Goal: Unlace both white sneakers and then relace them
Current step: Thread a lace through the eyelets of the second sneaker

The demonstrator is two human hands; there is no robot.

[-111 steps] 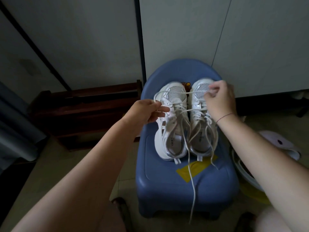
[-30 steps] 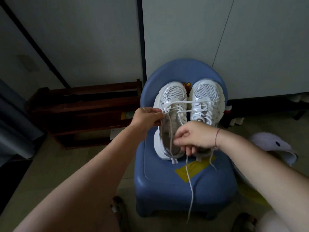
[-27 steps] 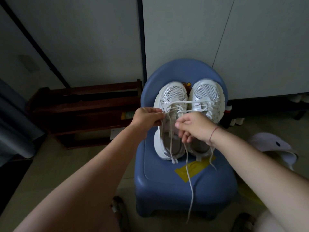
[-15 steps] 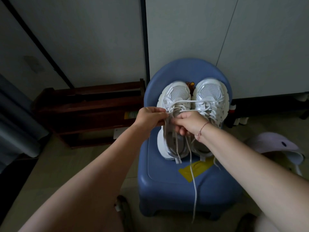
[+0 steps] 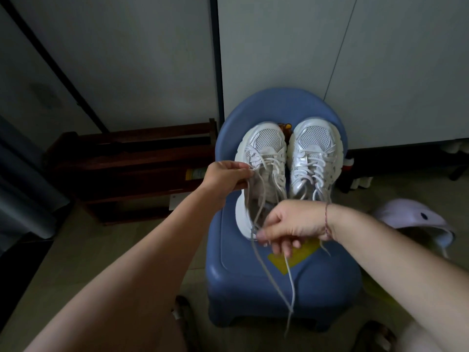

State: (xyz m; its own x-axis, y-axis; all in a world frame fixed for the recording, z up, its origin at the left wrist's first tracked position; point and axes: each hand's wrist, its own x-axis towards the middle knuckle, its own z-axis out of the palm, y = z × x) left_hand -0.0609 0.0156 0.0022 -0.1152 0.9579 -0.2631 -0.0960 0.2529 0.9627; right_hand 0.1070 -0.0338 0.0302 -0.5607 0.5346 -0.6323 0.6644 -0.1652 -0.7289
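Two white mesh-toed sneakers [image 5: 266, 141], slack lace [image 5: 291, 283], left hand [image 5: 225, 176], right hand [image 5: 291, 224] pinching it

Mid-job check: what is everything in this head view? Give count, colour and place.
Plastic stool with a backrest: one, blue, on the floor at centre.
Left mesh sneaker: one, white, on the seat, toe pointing away, partly laced.
Right mesh sneaker: one, white, beside it on the seat, laced.
Loose shoelace: one, white, runs from the left sneaker and hangs past the seat front.
Sticker: one, yellow, on the seat front.
Wooden rack: one, dark brown, left by the wall.
Rounded plastic object: one, pale lilac, on the floor at right.
Thread bracelet: one, red, on the right wrist.
Left hand: pinches the shoelace at the left sneaker.
Right hand: grips the shoelace lower down.
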